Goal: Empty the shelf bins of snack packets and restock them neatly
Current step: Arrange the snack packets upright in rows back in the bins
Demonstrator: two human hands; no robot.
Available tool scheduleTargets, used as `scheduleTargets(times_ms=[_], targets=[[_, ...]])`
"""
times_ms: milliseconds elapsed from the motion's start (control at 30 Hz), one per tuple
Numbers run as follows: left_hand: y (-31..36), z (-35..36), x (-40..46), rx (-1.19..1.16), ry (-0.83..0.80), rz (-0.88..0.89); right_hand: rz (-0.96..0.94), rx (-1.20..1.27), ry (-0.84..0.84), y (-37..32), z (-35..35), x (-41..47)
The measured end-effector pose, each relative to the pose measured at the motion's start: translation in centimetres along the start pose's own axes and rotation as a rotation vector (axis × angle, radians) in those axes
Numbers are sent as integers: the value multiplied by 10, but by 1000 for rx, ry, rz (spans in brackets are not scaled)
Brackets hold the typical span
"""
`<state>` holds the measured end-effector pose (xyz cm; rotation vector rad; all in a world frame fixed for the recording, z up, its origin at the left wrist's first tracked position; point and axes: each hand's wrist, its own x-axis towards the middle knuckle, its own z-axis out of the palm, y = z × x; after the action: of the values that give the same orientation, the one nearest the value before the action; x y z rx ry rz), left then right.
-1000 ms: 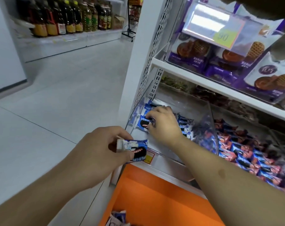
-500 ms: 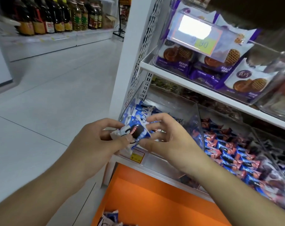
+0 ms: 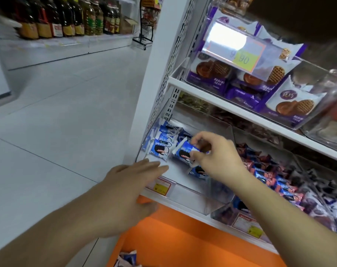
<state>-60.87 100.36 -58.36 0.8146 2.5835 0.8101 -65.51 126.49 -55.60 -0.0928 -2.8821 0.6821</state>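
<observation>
Right hand (image 3: 217, 157) pinches blue packet (image 3: 185, 152); left hand (image 3: 129, 189) flat.

Across the pale tiled floor (image 3: 67, 105) you see dark bottles (image 3: 67, 18) lined up (yellow labels), beside a black wire rack (image 3: 145, 26).

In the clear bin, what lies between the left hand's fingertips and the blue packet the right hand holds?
In the head view, only bare bin floor lies between the left hand and the blue packet pinched by the right hand.
</observation>
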Motion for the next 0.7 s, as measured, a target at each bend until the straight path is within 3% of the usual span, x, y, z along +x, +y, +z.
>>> scheduleTargets(times_ms=[67,167,533,700], targets=[[-1,1,2,190,-81,9,-10,-115,-58,7,12,9],[0,1,3,254,-94,17,-42,-182,-74,12,36,21],[-13,8,3,192,-105,71,-136,-449,30,34,73,31],[-15,0,-1,6,-44,189,-142,-344,77,35,66,26]])
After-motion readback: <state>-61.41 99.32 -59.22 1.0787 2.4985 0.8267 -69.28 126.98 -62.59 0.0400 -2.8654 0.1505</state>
